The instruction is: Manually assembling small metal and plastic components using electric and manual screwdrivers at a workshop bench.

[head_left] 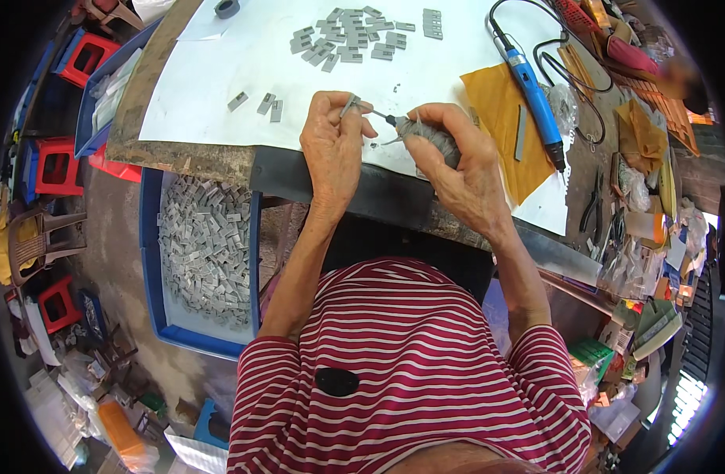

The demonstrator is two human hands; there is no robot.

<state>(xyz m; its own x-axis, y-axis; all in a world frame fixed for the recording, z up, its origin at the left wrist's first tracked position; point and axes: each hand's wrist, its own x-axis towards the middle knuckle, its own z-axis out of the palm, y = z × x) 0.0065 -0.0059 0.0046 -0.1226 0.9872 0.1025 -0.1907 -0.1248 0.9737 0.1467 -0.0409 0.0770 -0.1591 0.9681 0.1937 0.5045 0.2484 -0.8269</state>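
One small grey piece (348,104) is pinched in my left hand (333,150), above the white paper (193,99) close to its near edge, the fingers closed around it. My right hand (463,150) is wrapped about the grey padded handle of a thin-shafted tool (435,141), over that same edge of the paper, with the shaft pointing left toward the piece. From this height I cannot tell whether the tip touches the piece or stops just short of it.

To do this well, I judge, the left grip should be square and rigid, so the piece does not twist under the tip. The right should press lightly, in line with the shaft, and my left fingertips belong out of its path, since a slip could jab them. Working low over the white paper should help too: anything dropped would show there. The pile of loose pieces (351,35) at the paper's far side and the three spare pieces (265,103) toward its left are best left undisturbed. The blue power tool (531,99), at the paper's right, calls for elbow care as well.
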